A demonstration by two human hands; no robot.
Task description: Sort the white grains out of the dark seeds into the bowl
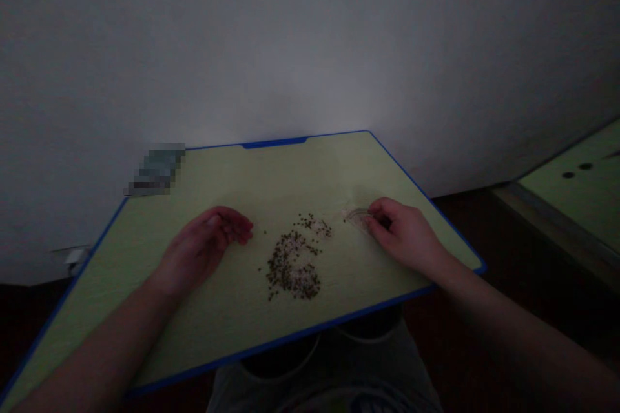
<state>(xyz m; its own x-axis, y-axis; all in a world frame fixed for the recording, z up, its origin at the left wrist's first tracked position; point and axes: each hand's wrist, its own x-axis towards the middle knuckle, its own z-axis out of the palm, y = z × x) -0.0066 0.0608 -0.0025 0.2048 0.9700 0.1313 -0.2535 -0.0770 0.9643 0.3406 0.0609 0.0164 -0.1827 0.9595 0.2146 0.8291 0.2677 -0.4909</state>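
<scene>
Head view: mixed grains loose on tabletop, right hand pinching clear ridged piece.
Main heap of dark and pale grains (293, 268) mid-table, smaller mixed patch (317, 227) just beyond, few strays; none seen gathered up, contents of clear ridged piece (357, 219) can't tell. Right hand (404, 232) narrow on it, right of the grains; left hand (208, 245) loosely curled, fairly wide, nothing visible in it, left of heap. Pale-green tabletop (213, 335), blue edge; pixelated item (159, 169) at far-left corner. Grey wall (290, 45) behind, dim room, dark floor.
</scene>
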